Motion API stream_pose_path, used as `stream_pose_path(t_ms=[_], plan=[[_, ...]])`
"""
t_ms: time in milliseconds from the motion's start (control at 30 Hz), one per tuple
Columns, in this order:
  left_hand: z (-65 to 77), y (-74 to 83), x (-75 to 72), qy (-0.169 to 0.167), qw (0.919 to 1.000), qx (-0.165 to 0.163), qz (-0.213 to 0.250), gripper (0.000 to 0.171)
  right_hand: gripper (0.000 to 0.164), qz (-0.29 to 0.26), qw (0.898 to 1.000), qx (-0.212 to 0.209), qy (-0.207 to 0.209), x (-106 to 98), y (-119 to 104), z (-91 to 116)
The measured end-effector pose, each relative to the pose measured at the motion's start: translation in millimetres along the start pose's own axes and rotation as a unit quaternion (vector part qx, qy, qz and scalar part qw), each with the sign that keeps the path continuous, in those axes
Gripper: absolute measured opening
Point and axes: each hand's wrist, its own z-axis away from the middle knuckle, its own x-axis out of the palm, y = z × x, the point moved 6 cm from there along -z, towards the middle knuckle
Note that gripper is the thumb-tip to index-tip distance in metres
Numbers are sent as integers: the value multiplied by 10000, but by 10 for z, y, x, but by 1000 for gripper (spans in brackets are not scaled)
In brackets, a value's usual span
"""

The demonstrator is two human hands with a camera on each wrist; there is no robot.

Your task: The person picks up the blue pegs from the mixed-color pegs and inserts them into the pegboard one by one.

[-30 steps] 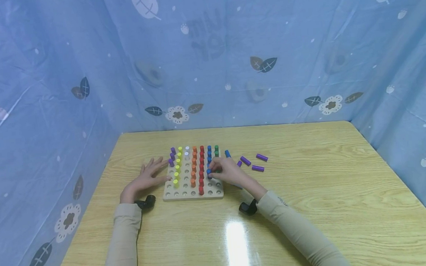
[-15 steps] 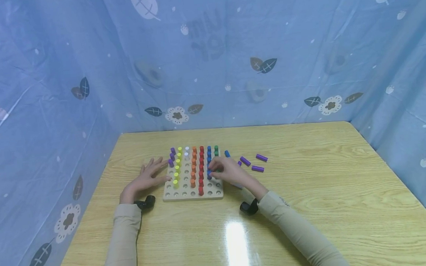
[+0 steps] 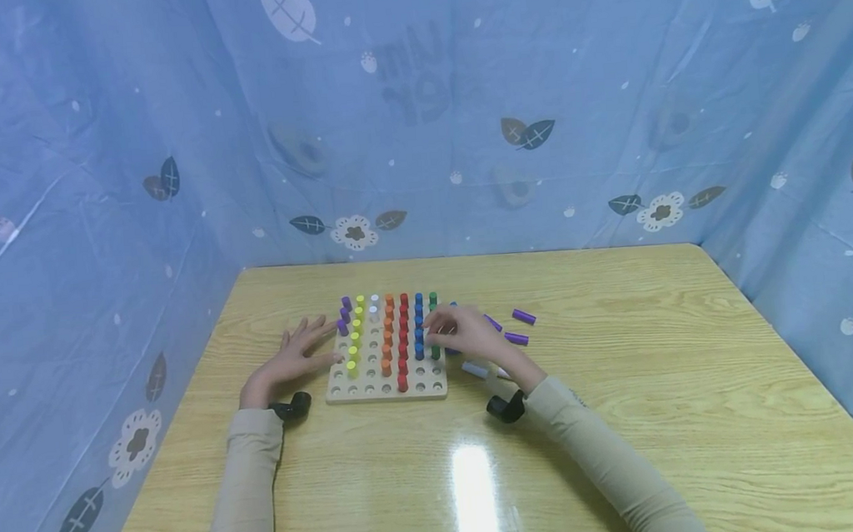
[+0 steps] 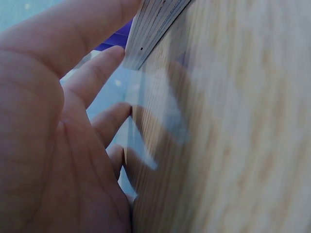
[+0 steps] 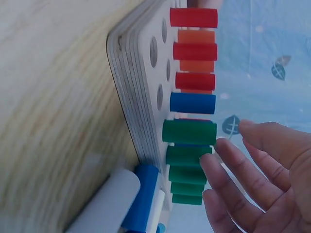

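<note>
A wooden pegboard [image 3: 345, 399] holds upright pegs in coloured rows: purple, yellow, white, orange, red, blue and green. My left hand [image 3: 294, 361] lies at its left side, fingers spread; in the left wrist view, fingertips reach the board's layered edge [image 4: 154, 29]. At the right side hovers my right hand [image 3: 471, 333], with nothing in its fingers. The right wrist view shows its fingertips beside the green pegs [image 5: 189, 132], thumb and fingers apart. The nearest blue peg [image 3: 419, 352] stands in its hole, left of that hand.
Loose purple pegs [image 3: 524, 317] lie on the table [image 3: 629, 350] right of the board. White pegs [image 3: 476, 370] lie under the right wrist. A loose blue peg [image 5: 142, 194] rests against the board's side. Patterned blue cloth [image 3: 532, 82] hangs behind the table.
My right hand has let go of the blue peg, which now stands in the board, and has moved a little right. The left hand stays in place.
</note>
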Motion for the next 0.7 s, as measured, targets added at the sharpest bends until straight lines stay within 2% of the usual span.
stream_pose_path(t_ms=[467, 700], plan=[[-7, 1, -8, 7, 10000, 66, -69, 71, 18, 179, 9993, -203, 265, -207, 44, -56], [-2, -1, -7, 8, 10000, 39, -38, 71, 19, 361, 9989, -4, 307, -299, 161, -106]])
